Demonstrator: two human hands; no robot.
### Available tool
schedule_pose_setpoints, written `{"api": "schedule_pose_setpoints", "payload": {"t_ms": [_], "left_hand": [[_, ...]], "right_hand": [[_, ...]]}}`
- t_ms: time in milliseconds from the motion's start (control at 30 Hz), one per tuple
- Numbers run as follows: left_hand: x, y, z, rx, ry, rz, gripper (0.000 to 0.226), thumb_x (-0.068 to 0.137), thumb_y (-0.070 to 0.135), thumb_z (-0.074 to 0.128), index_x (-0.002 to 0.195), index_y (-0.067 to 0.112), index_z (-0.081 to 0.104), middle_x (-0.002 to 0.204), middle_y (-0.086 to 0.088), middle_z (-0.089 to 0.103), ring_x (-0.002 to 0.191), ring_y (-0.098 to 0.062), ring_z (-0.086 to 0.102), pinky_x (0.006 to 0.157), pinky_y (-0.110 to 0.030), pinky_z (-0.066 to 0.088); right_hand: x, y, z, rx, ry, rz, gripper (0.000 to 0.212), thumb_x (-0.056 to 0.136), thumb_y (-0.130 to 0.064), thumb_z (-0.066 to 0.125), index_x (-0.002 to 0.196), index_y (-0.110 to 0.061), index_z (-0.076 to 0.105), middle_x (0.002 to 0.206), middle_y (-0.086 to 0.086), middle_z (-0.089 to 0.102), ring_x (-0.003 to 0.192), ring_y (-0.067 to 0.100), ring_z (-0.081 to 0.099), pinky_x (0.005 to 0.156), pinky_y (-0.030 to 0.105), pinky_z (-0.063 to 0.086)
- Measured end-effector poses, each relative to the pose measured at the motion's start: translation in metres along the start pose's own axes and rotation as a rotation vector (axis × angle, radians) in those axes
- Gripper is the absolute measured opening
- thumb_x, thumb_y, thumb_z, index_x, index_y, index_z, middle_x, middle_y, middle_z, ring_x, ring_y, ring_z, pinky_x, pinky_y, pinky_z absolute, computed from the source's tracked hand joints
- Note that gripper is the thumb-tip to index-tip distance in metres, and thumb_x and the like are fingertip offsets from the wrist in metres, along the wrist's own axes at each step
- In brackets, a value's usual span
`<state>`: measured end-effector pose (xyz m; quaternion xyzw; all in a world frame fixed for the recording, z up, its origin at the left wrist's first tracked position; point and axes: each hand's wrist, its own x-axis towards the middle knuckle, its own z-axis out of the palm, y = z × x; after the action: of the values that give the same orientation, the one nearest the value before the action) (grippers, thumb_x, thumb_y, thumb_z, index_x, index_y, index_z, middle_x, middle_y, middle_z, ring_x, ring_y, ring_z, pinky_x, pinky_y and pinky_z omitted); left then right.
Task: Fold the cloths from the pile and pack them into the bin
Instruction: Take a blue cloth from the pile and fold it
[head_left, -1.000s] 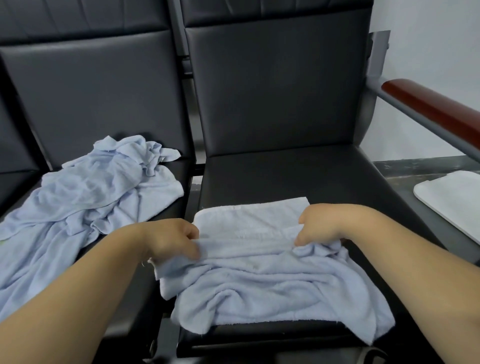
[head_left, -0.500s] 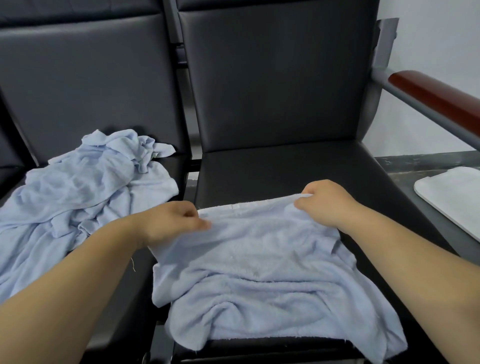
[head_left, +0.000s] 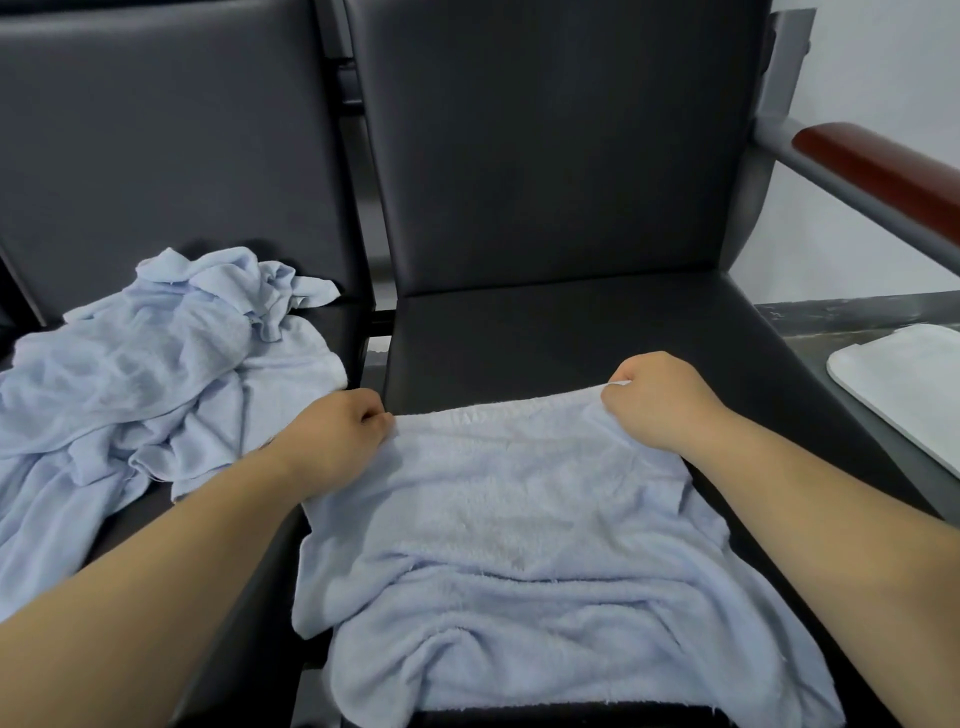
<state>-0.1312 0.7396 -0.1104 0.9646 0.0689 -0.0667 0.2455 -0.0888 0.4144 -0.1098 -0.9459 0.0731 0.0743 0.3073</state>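
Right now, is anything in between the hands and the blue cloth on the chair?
Nothing is. The left hand and the right hand each pinch a far corner of the cloth. No bin shows, so the way there cannot be judged.

I see a row of black padded chairs joined side by side. The right chair fills the middle of my view, its tall backrest upright behind the seat. The left chair stands just beside it, with a narrow gap between them. A grey metal bar at the right carries a reddish-brown armrest. Behind that is a plain pale wall, and below it a grey floor. The light is soft and even.
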Motion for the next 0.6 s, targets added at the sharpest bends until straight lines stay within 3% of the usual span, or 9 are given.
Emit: {"api": "schedule_pose_setpoints", "payload": {"t_ms": [100, 200, 300, 433, 600], "left_hand": [[0.003, -0.003, 0.002, 0.016, 0.013, 0.002, 0.028, 0.102, 0.022, 0.047, 0.077, 0.011, 0.054, 0.078, -0.007, 0.061, 0.074, -0.024, 0.055, 0.066, -0.034, 0.043], [0.006, -0.005, 0.002, 0.030, 0.005, 0.003, 0.027, 0.103, 0.021, 0.045, 0.080, 0.010, 0.054, 0.079, -0.009, 0.062, 0.074, -0.025, 0.057, 0.067, -0.036, 0.045], [0.006, -0.005, 0.002, 0.055, -0.009, 0.008, 0.026, 0.101, 0.023, 0.047, 0.078, 0.011, 0.052, 0.077, -0.009, 0.061, 0.073, -0.025, 0.056, 0.066, -0.036, 0.045], [0.004, -0.002, 0.003, 0.070, -0.035, 0.014, 0.014, 0.094, 0.031, 0.059, 0.086, 0.020, 0.053, 0.083, -0.002, 0.064, 0.078, -0.020, 0.060, 0.075, -0.040, 0.052], [0.007, 0.000, 0.001, 0.150, -0.062, 0.064, 0.017, 0.093, 0.032, 0.057, 0.082, 0.021, 0.052, 0.092, -0.001, 0.057, 0.080, -0.020, 0.057, 0.075, -0.038, 0.050]], "right_hand": [[0.003, 0.000, 0.002, -0.042, 0.006, 0.003, 0.028, 0.091, -0.015, 0.052, 0.107, 0.001, 0.068, 0.096, 0.020, 0.071, 0.072, 0.022, 0.048, 0.063, 0.036, 0.040], [0.003, -0.001, 0.002, -0.094, 0.001, -0.007, 0.024, 0.096, -0.020, 0.053, 0.103, -0.003, 0.068, 0.097, 0.016, 0.071, 0.071, 0.021, 0.050, 0.062, 0.035, 0.042], [0.002, -0.002, 0.002, -0.139, 0.001, -0.009, 0.020, 0.095, -0.022, 0.055, 0.094, -0.003, 0.063, 0.084, 0.010, 0.062, 0.069, 0.021, 0.048, 0.060, 0.035, 0.039], [-0.003, -0.008, 0.000, -0.132, -0.021, -0.007, 0.012, 0.092, -0.023, 0.059, 0.100, -0.015, 0.059, 0.097, 0.006, 0.066, 0.082, 0.024, 0.064, 0.064, 0.036, 0.047], [-0.006, -0.013, -0.002, -0.187, -0.091, -0.015, 0.015, 0.091, -0.023, 0.059, 0.103, -0.016, 0.057, 0.098, 0.004, 0.066, 0.076, 0.017, 0.054, 0.064, 0.035, 0.045]]}}
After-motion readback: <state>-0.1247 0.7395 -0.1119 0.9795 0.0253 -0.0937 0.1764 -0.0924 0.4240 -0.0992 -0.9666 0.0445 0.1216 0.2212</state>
